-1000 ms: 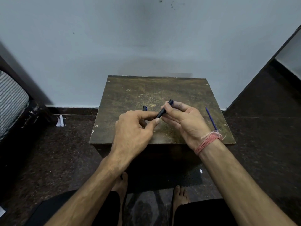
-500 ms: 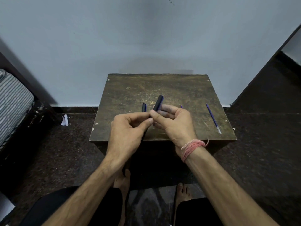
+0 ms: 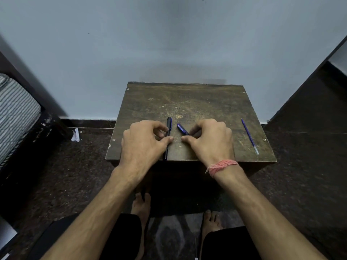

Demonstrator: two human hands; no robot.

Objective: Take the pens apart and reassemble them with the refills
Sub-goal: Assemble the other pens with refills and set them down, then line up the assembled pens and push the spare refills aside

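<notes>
Two dark blue pens lie on a small worn brown table (image 3: 187, 102). My left hand (image 3: 142, 143) rests near the table's front edge with thumb and fingers pinched on one capped pen (image 3: 168, 132), which points away from me. My right hand (image 3: 210, 141) is beside it, its fingertips gripping the near end of a shorter blue pen piece (image 3: 182, 128) that angles up to the left. The rest of that piece is hidden under my fingers. A thin blue refill (image 3: 249, 136) lies alone toward the table's right edge.
The table stands against a pale wall on a dark speckled floor. A striped cushion (image 3: 16, 117) sits at the far left and a scrap of white paper (image 3: 76, 135) lies on the floor. My bare feet are under the table's front edge.
Both hands have come down from a raised hold to the table top and moved apart. The pen parts, held together before, are now separate, one in each hand.
</notes>
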